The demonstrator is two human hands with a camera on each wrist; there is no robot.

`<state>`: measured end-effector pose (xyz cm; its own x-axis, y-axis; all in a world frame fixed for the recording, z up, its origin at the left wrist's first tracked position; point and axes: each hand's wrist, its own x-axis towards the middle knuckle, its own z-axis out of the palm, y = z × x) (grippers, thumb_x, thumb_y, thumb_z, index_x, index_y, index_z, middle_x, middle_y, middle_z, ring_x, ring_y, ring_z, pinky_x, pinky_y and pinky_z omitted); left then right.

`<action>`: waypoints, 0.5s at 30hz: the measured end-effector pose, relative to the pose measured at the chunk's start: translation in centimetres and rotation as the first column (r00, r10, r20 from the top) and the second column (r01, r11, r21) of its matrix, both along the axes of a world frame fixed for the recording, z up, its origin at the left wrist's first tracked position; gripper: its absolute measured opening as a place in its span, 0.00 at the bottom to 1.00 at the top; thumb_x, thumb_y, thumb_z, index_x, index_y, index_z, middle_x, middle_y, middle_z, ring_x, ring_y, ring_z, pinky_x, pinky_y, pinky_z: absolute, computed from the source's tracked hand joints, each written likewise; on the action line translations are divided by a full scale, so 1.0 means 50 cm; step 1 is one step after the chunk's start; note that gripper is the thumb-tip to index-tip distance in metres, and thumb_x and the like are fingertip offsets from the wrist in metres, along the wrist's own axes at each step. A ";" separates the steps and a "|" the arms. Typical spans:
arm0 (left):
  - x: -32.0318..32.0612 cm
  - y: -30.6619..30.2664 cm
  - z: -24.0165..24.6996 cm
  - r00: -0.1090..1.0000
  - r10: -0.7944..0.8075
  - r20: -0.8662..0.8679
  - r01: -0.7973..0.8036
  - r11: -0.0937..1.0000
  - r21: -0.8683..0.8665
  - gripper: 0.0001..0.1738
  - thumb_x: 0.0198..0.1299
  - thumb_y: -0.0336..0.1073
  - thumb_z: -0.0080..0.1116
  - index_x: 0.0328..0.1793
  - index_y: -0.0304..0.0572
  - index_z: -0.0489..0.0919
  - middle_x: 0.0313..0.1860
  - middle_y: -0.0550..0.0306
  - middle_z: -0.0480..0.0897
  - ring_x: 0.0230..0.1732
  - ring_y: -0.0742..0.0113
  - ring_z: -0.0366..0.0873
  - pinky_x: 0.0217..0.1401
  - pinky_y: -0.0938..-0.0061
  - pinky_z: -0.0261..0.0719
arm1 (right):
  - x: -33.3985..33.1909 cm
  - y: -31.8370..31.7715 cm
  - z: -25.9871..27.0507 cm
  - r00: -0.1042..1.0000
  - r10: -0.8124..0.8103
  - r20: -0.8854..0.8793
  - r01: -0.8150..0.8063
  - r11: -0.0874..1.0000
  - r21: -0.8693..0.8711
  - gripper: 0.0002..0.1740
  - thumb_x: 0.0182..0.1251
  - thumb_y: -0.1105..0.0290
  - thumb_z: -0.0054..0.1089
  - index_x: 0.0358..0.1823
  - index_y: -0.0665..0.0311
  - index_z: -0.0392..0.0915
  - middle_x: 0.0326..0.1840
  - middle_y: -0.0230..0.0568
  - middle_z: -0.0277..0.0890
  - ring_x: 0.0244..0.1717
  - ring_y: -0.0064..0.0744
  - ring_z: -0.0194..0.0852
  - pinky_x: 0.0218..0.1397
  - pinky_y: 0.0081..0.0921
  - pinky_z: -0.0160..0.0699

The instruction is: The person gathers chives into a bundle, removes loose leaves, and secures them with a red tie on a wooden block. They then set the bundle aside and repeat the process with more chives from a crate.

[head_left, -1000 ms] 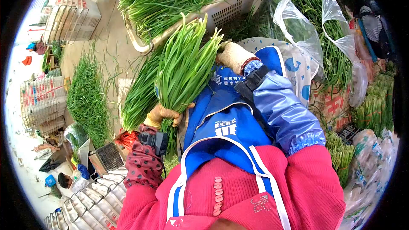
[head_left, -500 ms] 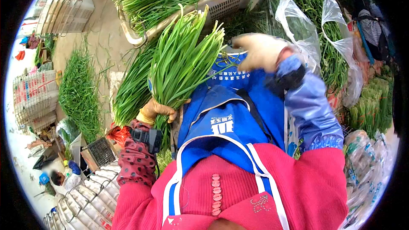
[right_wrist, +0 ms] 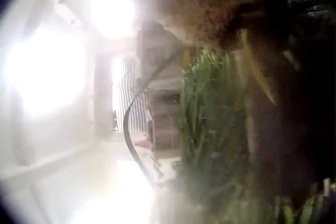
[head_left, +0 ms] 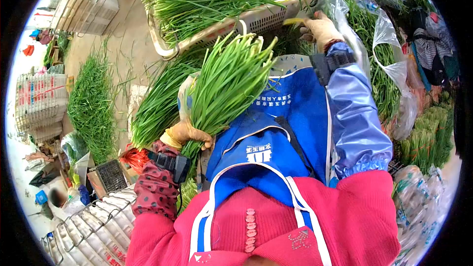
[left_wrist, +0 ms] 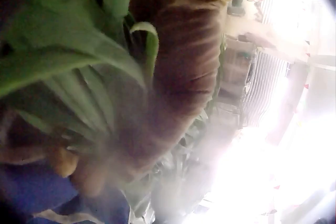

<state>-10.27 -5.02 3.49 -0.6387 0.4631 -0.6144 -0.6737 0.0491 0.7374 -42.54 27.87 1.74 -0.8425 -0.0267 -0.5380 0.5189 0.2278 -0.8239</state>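
My gloved left hand [head_left: 189,133] grips a thick bunch of garlic chives [head_left: 229,88] near its lower end, the pale stalk ends pointing up and away. Close up in the left wrist view, the glove [left_wrist: 178,61] curls round the broad green leaves [left_wrist: 79,77]. My right hand [head_left: 322,30], in a pale glove, is out beyond the bunch near the crate's corner, fingers bent. A yellowed leaf [head_left: 294,20] sticks out from its fingertips. The right wrist view shows a yellow blade [right_wrist: 260,74] and a long thin blade [right_wrist: 127,124] hanging below that hand.
A white crate [head_left: 207,34] heaped with chives stands ahead. Another pile of chives [head_left: 160,103] lies left of the held bunch. Loose greens [head_left: 92,103] cover the floor at left, near stacked crates [head_left: 42,101]. Plastic-wrapped greens [head_left: 384,59] are at right. A blue apron [head_left: 295,118] covers the lap.
My right hand has pulled away from the stalk ends, swung right, then moved forward toward the crate's corner with a yellowed leaf. The left hand keeps holding the bunch.
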 end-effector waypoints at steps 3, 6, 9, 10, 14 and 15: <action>-0.006 0.013 0.019 0.997 0.067 0.030 -0.067 0.998 -0.009 0.20 0.48 0.18 0.68 0.49 0.33 0.80 0.28 0.50 0.83 0.22 0.63 0.80 0.20 0.68 0.77 | 0.031 -0.032 0.074 0.724 0.664 -0.186 -0.614 0.743 0.265 0.49 0.56 0.65 0.72 0.76 0.66 0.54 0.55 0.47 0.80 0.49 0.40 0.81 0.50 0.31 0.83; -0.016 0.011 0.025 0.999 -0.040 0.007 0.040 0.993 -0.114 0.17 0.47 0.19 0.68 0.45 0.31 0.80 0.25 0.50 0.83 0.21 0.62 0.80 0.19 0.69 0.77 | 0.091 -0.093 0.077 0.332 0.921 -0.202 -0.820 0.388 0.420 0.51 0.50 0.65 0.74 0.76 0.64 0.57 0.56 0.48 0.80 0.47 0.37 0.81 0.49 0.30 0.83; -0.022 0.015 0.043 0.999 -0.030 0.024 0.032 0.995 -0.094 0.14 0.48 0.19 0.66 0.42 0.31 0.79 0.21 0.51 0.81 0.19 0.64 0.79 0.19 0.70 0.76 | 0.142 -0.137 0.069 0.418 0.901 -0.116 -0.776 0.420 0.471 0.32 0.56 0.62 0.69 0.63 0.60 0.75 0.46 0.48 0.85 0.47 0.40 0.83 0.53 0.31 0.81; -0.024 0.016 0.042 0.999 -0.048 0.015 0.049 0.993 -0.103 0.14 0.48 0.19 0.65 0.42 0.31 0.79 0.21 0.51 0.81 0.19 0.64 0.78 0.19 0.70 0.76 | 0.146 -0.135 0.061 0.490 0.854 -0.172 -0.740 0.512 0.435 0.26 0.59 0.62 0.66 0.60 0.59 0.78 0.46 0.49 0.85 0.48 0.42 0.83 0.54 0.31 0.80; -0.024 0.000 0.024 0.993 -0.081 0.092 0.081 0.997 0.002 0.13 0.50 0.19 0.64 0.43 0.32 0.79 0.22 0.53 0.81 0.20 0.65 0.78 0.20 0.70 0.76 | 0.108 -0.102 0.004 0.644 0.750 -0.146 -0.473 0.542 0.695 0.20 0.68 0.66 0.53 0.59 0.62 0.78 0.52 0.51 0.83 0.53 0.47 0.82 0.58 0.35 0.79; -0.019 -0.004 0.015 0.987 -0.067 0.143 0.068 0.998 -0.001 0.15 0.49 0.20 0.66 0.44 0.33 0.79 0.23 0.55 0.81 0.21 0.66 0.78 0.21 0.70 0.75 | 0.060 -0.077 -0.044 0.703 0.691 -0.168 -0.384 0.568 0.728 0.19 0.69 0.70 0.50 0.58 0.64 0.79 0.51 0.48 0.83 0.54 0.45 0.81 0.59 0.33 0.78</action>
<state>-11.22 -5.24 4.27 -0.5115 0.4983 -0.7000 -0.7669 0.1026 0.6335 -39.55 24.02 -0.44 -0.9042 -0.3567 -0.2349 -0.2160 0.8564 -0.4690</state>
